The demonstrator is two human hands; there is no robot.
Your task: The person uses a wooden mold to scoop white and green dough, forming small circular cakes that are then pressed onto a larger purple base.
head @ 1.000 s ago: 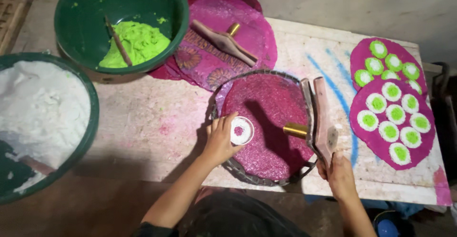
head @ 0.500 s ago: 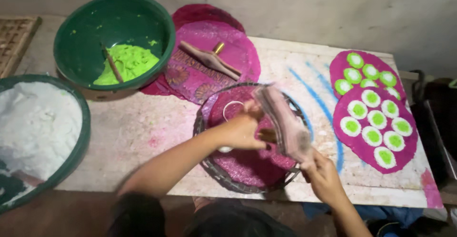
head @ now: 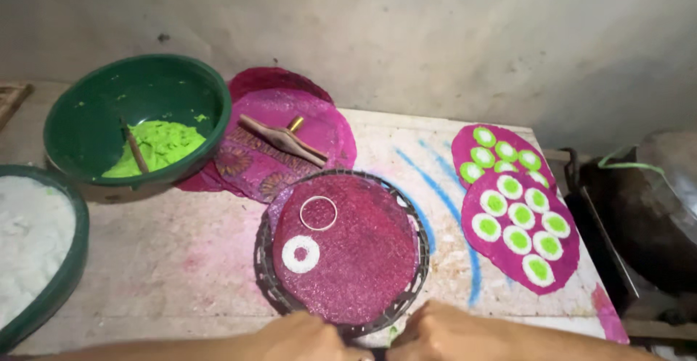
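Can't really tell the grip on either side: the left hand (head: pixel 301 338) and right hand (head: pixel 443 332) are both bunched at the bottom edge of the head view, knuckles up, fingers curled under and cut off by the frame, so whether they pinch anything is hidden. They sit just at the 6 o'clock rim of the round tray (head: pixel 265 274), nearly touching each other, forearms coming in low from both bottom corners. On the tray lies a magenta sheet (head: pixel 356 259), and so far it only has one white ring (head: pixel 300 253) of filling at about 9 o'clock and an empty metal ring (head: pixel 318 213) at about 10 o'clock, so most of that sheet is still bare. Compare that with the two finished sheets (head: pixel 508 267) at 3 o'clock from the tray, each packed with white circles with green centres; by that measure the tray sheet looks like it's barely started, with the green middles and nearly all the circles left to do. At 11 o'clock from the tray is a green bowl (head: pixel 87 107) with green paste and a stick in it, and at 9 o'clock a second bowl (head: pixel 69 274) of white stuff. A wooden tool (head: pixel 279 137) rests on a stack of spare magenta sheets at 12 o'clock.
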